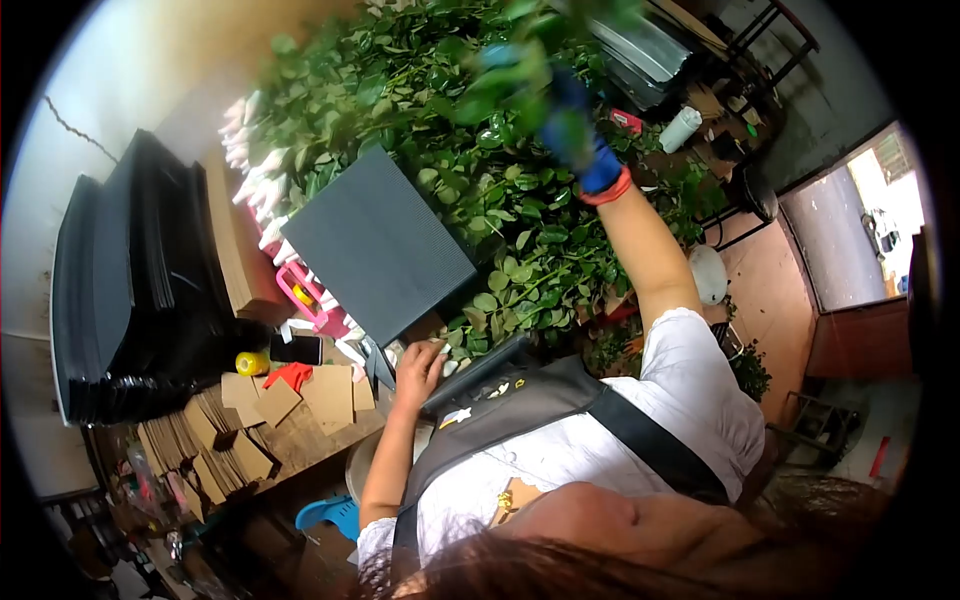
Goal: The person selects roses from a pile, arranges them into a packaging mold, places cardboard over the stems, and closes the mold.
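My right hand (580,135), in a blue glove with a red cuff, reaches far out over a large heap of leafy green stems (540,250). It is blurred by motion, and some equally blurred leafy stems (530,85) appear held in it. My left hand (418,372) is bare and low, by the near corner of a dark grey ridged box (380,245). Its fingers are bent together beside small whitish bits; what they hold, if anything, I cannot make out. A grey pointed tool (378,365) lies just left of that hand.
White-wrapped bundles (262,190) line the heap's left side near a pink tape dispenser (310,300). Dark stacked sheets (140,270) stand at left. Cardboard pieces (320,400), a phone (297,349) and a yellow tape roll (252,363) lie on the bench. A doorway (860,220) is at right.
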`<state>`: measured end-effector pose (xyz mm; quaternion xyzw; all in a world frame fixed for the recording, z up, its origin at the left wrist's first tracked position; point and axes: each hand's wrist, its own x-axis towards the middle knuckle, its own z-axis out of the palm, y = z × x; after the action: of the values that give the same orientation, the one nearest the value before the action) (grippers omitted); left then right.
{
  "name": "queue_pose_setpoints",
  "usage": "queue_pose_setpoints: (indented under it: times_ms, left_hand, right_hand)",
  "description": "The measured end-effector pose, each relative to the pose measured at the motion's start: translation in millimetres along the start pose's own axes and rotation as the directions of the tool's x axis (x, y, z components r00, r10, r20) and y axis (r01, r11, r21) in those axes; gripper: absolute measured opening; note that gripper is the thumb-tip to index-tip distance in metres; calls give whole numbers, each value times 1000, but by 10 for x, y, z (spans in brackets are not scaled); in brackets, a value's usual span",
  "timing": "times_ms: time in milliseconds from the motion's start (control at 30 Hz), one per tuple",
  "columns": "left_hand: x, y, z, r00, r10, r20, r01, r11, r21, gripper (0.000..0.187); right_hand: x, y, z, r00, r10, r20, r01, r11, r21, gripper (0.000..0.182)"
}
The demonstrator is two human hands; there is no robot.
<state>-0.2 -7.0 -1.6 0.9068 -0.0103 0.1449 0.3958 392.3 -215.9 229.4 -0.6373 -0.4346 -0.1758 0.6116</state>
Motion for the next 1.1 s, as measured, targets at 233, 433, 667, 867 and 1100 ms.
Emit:
queue_pose_setpoints:
  times_ms: [233,433,667,867,1100]
  left_hand:
    - [-12,-112,46,997,69,-14,-69,997,23,19]
    - [-65,-114,91,995,-88,-35,86,994,-72,18]
    - [-202,-437,292,899,-432,72,403,753,-520,78]
    - [-167,-253,200,907,-418,37,402,841,-362,77]
    - [-25,-8,25,911,-403,81,411,887,-208,54]
  right_hand:
    - [-663,-914,967,499,-189,846,770,545,-332,40]
    - [-744,-1274,419,452,173,875,622,642,-448,35]
    - [-1493,-564,165,105,594,798,360,725,-587,32]
    - [-2059,37,147,41,789,614,325,570,-755,23]
    - [-1280,-183,235,185,795,578,223,539,-812,27]
